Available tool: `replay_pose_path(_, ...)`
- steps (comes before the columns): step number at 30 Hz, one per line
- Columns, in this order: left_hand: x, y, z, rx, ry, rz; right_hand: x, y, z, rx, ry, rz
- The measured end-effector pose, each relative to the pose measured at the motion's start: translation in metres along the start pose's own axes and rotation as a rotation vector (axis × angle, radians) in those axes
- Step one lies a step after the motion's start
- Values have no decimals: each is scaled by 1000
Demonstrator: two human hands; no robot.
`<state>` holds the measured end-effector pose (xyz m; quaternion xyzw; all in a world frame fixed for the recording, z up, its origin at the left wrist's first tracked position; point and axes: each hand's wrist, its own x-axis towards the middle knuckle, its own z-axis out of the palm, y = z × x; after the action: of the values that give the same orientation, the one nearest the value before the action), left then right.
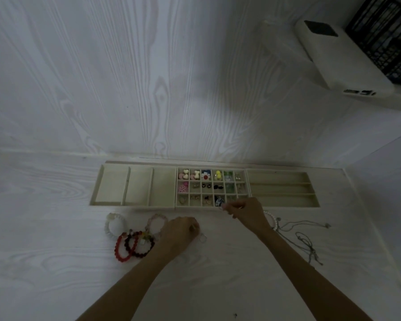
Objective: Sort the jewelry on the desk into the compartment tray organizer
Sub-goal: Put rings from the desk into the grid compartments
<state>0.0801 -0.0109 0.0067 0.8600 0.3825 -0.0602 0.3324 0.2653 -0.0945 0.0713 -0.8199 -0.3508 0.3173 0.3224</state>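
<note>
bracelets (130, 239) before tray (116, 202), chains (303, 237) right

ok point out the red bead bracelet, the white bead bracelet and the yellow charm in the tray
red bead bracelet (119, 250), head view, left arc of beads
white bead bracelet (107, 228), head view, left edge
yellow charm (217, 175), head view, its middle

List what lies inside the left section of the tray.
The left section of the tray shows three long compartments with bare lining and no jewelry. Nothing covers it; both hands are elsewhere, the left hand on the desk, the right hand at the middle grid's front edge.
</note>
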Motion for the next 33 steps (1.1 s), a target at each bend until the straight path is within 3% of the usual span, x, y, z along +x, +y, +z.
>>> replay_pose_path(4,-1,9,2,42,-127,101,4,-3,3,29,12,7)
replay_pose_path(11,3,17,3,131,-42,127,6,-12,19,20,-42,-25)
replay_pose_path(17,-11,-11,-16,-94,93,-50,30,-32,56,-217,-56,-149)
replay_pose_path(22,-31,-45,-36,-145,179,-194,48,-45,84,-420,-143,-194)
replay_pose_path(33,-43,-64,-55,-232,232,-309,55,-44,98,-553,-176,-246)
